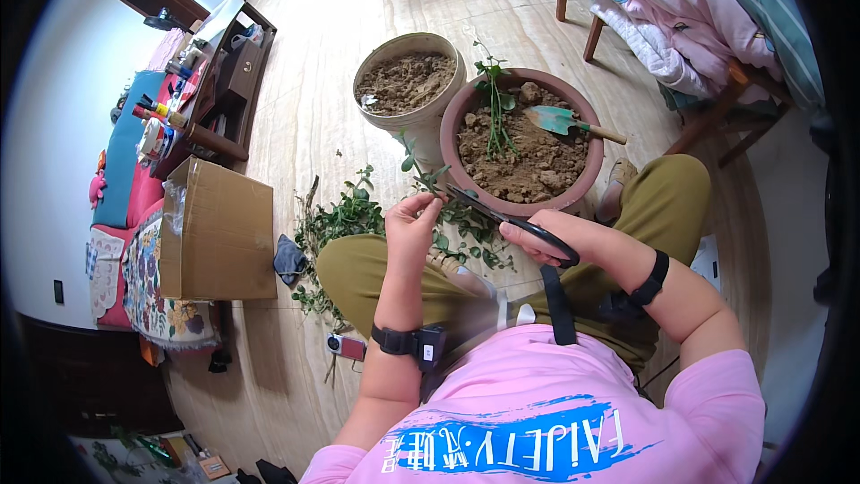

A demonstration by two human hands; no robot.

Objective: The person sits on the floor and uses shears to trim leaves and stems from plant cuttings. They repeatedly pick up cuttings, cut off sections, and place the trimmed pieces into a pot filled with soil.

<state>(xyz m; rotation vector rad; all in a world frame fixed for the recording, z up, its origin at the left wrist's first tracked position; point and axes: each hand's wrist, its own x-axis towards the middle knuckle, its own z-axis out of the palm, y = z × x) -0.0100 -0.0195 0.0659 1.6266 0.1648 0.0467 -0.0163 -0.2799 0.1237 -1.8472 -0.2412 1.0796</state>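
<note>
My left hand pinches a leafy green plant cutting between thumb and fingers. Black-handled scissors are in my right hand, their blades reaching to the stem just by my left fingertips. Beyond my hands stands a round reddish-brown plastic pot filled with clumpy soil. Several cut stems with leaves lie on that soil, beside a garden trowel with a green blade and wooden handle. A heap of leafy cuttings lies on the floor, partly hidden by my left knee and arm.
A cream bucket of soil stands against the pot's left side. On the left are a cardboard box, a dark cloth and a wooden cabinet. A small camera lies near my left elbow. At right, a wooden chair holds bedding.
</note>
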